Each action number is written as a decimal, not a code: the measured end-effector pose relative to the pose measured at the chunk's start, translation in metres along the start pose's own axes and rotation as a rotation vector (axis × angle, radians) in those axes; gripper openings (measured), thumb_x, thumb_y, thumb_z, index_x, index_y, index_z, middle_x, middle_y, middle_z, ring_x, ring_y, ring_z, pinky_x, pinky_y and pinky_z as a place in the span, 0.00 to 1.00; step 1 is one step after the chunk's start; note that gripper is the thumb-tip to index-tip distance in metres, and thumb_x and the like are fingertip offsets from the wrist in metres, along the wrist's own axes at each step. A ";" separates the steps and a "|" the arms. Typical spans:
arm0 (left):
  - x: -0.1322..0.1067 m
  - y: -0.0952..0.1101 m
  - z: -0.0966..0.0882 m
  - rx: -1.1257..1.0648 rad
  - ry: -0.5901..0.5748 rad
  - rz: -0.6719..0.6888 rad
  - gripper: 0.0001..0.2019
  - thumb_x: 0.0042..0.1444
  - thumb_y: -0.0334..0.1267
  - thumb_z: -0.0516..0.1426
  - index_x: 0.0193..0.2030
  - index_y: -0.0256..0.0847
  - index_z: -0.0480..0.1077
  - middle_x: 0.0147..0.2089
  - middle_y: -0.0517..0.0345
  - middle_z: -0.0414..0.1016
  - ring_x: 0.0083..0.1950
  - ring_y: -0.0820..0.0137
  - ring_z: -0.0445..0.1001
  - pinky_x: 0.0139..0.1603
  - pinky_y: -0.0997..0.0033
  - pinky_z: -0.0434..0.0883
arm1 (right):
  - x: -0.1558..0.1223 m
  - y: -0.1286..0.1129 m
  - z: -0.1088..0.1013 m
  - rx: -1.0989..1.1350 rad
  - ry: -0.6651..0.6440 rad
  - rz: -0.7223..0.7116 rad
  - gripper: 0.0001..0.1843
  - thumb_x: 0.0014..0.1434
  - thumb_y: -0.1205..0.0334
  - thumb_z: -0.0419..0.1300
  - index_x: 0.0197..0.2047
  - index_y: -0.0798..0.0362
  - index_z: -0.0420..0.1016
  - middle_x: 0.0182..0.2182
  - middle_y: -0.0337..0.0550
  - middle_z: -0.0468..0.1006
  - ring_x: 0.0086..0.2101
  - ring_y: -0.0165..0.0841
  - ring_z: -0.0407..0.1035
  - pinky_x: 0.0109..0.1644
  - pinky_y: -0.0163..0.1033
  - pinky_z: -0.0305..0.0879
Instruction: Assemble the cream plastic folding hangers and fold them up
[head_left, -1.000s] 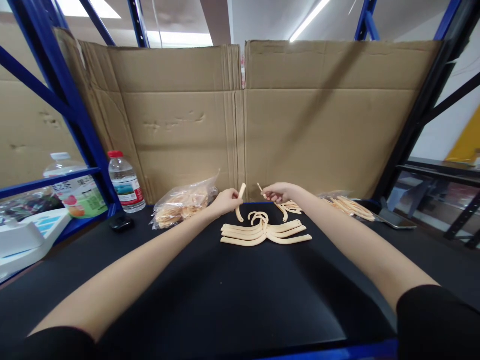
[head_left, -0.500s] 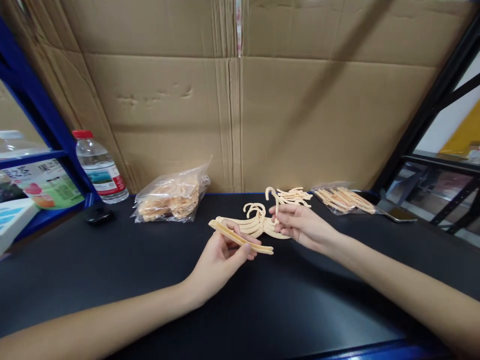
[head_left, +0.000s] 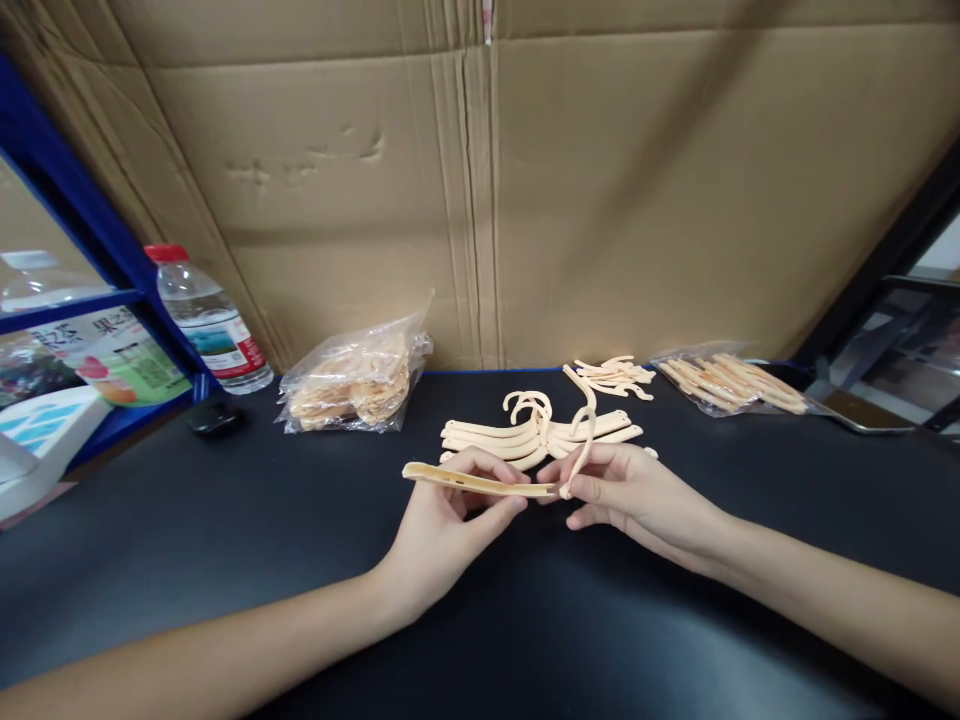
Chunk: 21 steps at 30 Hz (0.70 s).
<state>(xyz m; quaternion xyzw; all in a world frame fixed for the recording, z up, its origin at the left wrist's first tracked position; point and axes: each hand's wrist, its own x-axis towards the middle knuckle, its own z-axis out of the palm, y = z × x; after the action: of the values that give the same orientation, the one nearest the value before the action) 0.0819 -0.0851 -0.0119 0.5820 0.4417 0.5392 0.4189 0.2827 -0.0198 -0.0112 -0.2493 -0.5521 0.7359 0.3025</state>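
Just this side of the stacked hangers [head_left: 543, 437], I see the left hand [head_left: 442, 530] pinching a beige hanger arm [head_left: 480, 484], its end by the hook [head_left: 589, 425] gripped in the right hand [head_left: 637, 497].

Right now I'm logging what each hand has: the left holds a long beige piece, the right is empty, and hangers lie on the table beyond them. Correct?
Not quite: the head view shows that the right hand isn't empty; it holds a beige hook. The left hand does hold a long beige piece, and hangers lie on the table beyond them.
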 end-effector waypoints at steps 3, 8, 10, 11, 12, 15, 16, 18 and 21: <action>0.000 0.000 0.001 0.019 0.015 -0.007 0.05 0.51 0.33 0.63 0.33 0.39 0.70 0.36 0.57 0.75 0.40 0.67 0.76 0.43 0.70 0.73 | -0.001 0.001 0.001 0.051 -0.043 0.088 0.09 0.54 0.59 0.68 0.34 0.56 0.75 0.35 0.44 0.78 0.41 0.37 0.75 0.36 0.33 0.73; -0.001 0.000 0.001 0.063 -0.007 0.004 0.04 0.51 0.32 0.63 0.33 0.39 0.72 0.35 0.58 0.77 0.40 0.69 0.77 0.43 0.72 0.73 | -0.002 -0.001 0.000 0.041 -0.037 0.105 0.12 0.54 0.57 0.68 0.34 0.57 0.73 0.38 0.47 0.79 0.39 0.37 0.77 0.37 0.33 0.72; -0.002 0.001 0.002 0.068 -0.008 0.014 0.04 0.51 0.32 0.63 0.33 0.39 0.72 0.34 0.59 0.78 0.40 0.69 0.78 0.42 0.72 0.74 | -0.003 -0.001 0.001 0.010 -0.041 0.094 0.13 0.53 0.57 0.68 0.34 0.57 0.73 0.38 0.48 0.79 0.38 0.36 0.77 0.37 0.33 0.73; -0.002 0.001 0.002 0.074 -0.004 0.020 0.04 0.51 0.32 0.64 0.33 0.39 0.72 0.34 0.59 0.78 0.39 0.69 0.78 0.42 0.72 0.74 | -0.004 -0.001 0.001 -0.005 -0.045 0.092 0.13 0.53 0.57 0.68 0.35 0.57 0.73 0.38 0.47 0.80 0.38 0.36 0.77 0.37 0.33 0.73; -0.003 0.002 0.001 0.087 -0.002 0.027 0.04 0.51 0.32 0.64 0.33 0.39 0.72 0.34 0.59 0.78 0.39 0.68 0.78 0.41 0.72 0.75 | -0.004 -0.001 0.002 -0.018 -0.047 0.090 0.13 0.53 0.56 0.68 0.35 0.57 0.73 0.38 0.47 0.80 0.38 0.35 0.77 0.38 0.33 0.73; -0.004 0.003 0.001 0.151 -0.008 0.067 0.03 0.51 0.32 0.63 0.32 0.40 0.73 0.33 0.59 0.78 0.38 0.68 0.78 0.38 0.73 0.75 | -0.004 -0.001 0.004 -0.058 -0.038 0.071 0.13 0.53 0.56 0.67 0.34 0.56 0.73 0.36 0.46 0.80 0.37 0.35 0.77 0.38 0.33 0.73; -0.004 0.003 0.001 0.169 -0.010 0.084 0.03 0.51 0.32 0.63 0.32 0.40 0.73 0.33 0.59 0.78 0.37 0.68 0.78 0.38 0.73 0.75 | -0.003 0.000 0.004 -0.078 -0.026 0.053 0.13 0.53 0.55 0.67 0.34 0.56 0.73 0.35 0.46 0.80 0.36 0.34 0.77 0.39 0.34 0.73; -0.005 0.003 0.001 0.180 -0.013 0.111 0.03 0.51 0.31 0.63 0.31 0.40 0.73 0.32 0.60 0.78 0.37 0.69 0.78 0.37 0.74 0.75 | -0.003 0.001 0.006 -0.120 0.001 0.004 0.13 0.53 0.56 0.67 0.34 0.57 0.73 0.33 0.45 0.81 0.35 0.34 0.78 0.38 0.34 0.74; -0.007 0.002 0.001 0.174 -0.009 0.117 0.03 0.51 0.31 0.64 0.31 0.39 0.73 0.32 0.60 0.79 0.37 0.69 0.78 0.37 0.74 0.75 | -0.003 0.002 0.010 -0.174 0.028 -0.064 0.12 0.54 0.57 0.67 0.33 0.57 0.73 0.30 0.45 0.81 0.33 0.35 0.78 0.37 0.35 0.75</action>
<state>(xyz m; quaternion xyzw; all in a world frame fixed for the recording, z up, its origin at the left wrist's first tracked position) 0.0828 -0.0919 -0.0119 0.6435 0.4503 0.5194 0.3367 0.2776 -0.0288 -0.0103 -0.2672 -0.6172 0.6716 0.3108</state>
